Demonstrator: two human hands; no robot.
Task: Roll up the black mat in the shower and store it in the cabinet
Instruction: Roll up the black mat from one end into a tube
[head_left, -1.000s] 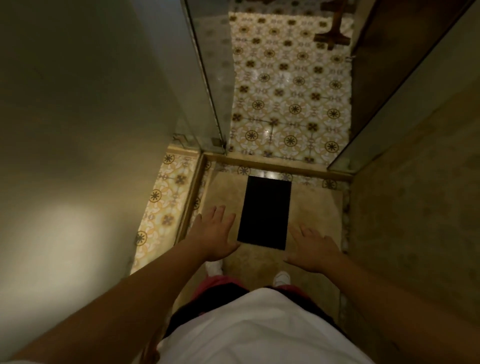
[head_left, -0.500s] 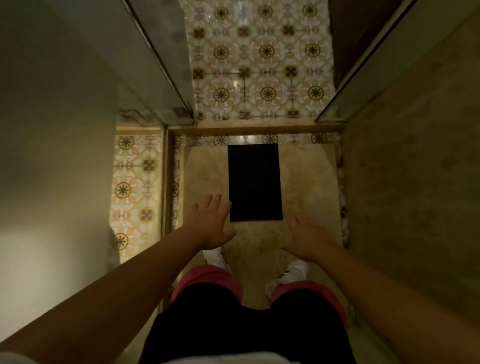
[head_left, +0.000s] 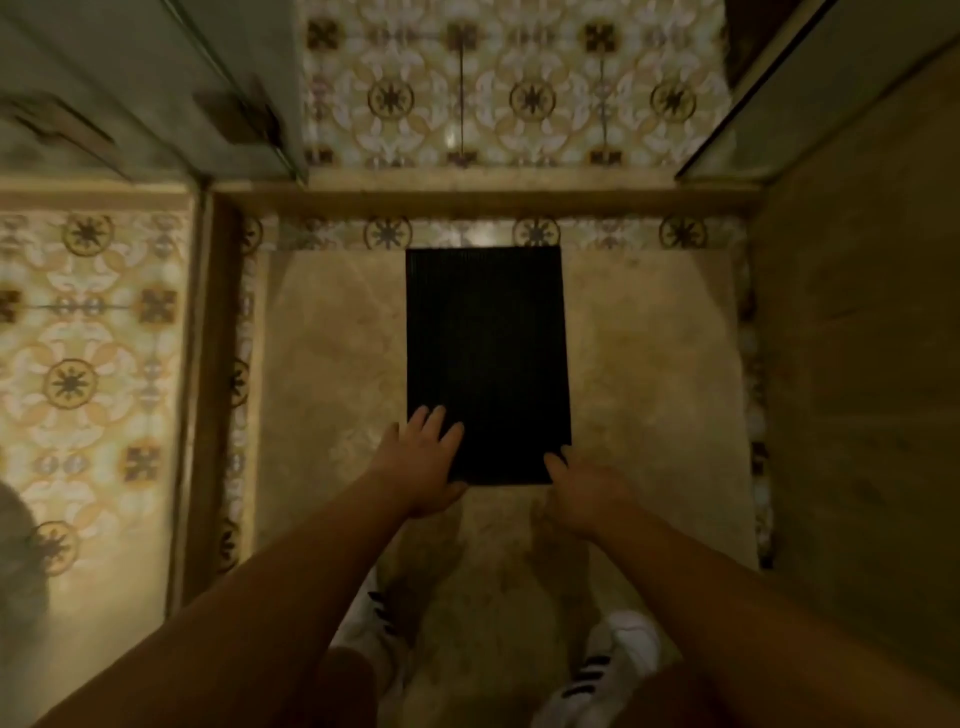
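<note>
The black mat (head_left: 485, 358) lies flat on the beige shower floor, a ribbed rectangle with its long side running away from me. My left hand (head_left: 422, 462) rests over the mat's near left corner, fingers spread on its surface and thumb at its near edge. My right hand (head_left: 579, 486) is at the near right corner, fingertips touching the edge. Neither hand has lifted the mat. No cabinet is in view.
A raised curb (head_left: 483, 200) with patterned tile bounds the shower floor at the far end. Glass panels (head_left: 234, 88) stand at the left and right of the opening. A brown wall (head_left: 862, 364) closes the right side. My white shoes (head_left: 618, 660) stand on the floor below.
I have bent lower and the view has closed in on the mat. Both hands moved forward and down from hovering beside the near edge to touching the mat's near corners.
</note>
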